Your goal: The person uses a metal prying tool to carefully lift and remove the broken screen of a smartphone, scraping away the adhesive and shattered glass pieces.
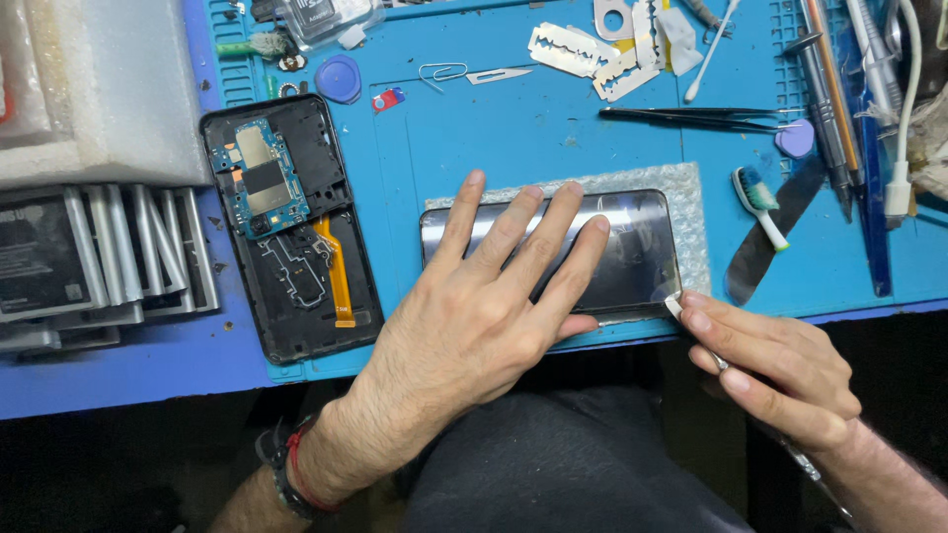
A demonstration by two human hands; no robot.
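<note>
A dark phone screen (642,247) lies flat on a piece of bubble wrap (686,188) on the blue work mat (513,128). My left hand (484,306) presses down on the screen's left part with the fingers spread. My right hand (780,370) grips a thin metal tool (675,307) whose tip touches the screen's near right corner. To the left lies an opened phone body (296,232) with a blue circuit board and an orange flex cable showing.
A stack of phone batteries (99,257) and white foam (99,89) stand at the left. Razor blades (583,54), tweezers (691,116), a toothbrush (760,202), screwdrivers (829,89) and a white cable (899,178) lie on the mat's far and right parts.
</note>
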